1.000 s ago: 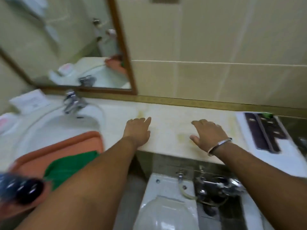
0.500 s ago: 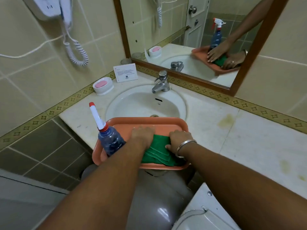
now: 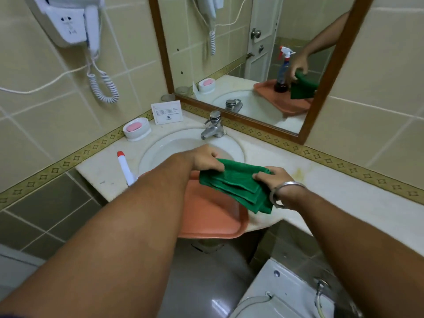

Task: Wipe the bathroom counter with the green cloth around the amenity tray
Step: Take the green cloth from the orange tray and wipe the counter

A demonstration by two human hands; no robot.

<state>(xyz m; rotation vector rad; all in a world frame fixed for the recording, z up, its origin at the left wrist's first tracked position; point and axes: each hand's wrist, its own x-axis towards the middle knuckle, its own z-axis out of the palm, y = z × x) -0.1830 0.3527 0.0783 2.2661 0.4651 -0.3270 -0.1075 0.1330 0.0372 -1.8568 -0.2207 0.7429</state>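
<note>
Both hands grasp the folded green cloth (image 3: 236, 184) above the orange tray (image 3: 213, 221); left hand (image 3: 206, 160) at ten o'clock, right hand (image 3: 273, 180) at three; spray bottle (image 3: 125, 168) at nine of the tray.

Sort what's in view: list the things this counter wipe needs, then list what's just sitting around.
Needed: green cloth, held by left hand and right hand; counter; orange tray; spray bottle.

Sitting around: soap dish, notice card, tap, wall hair dryer, mirror.
</note>
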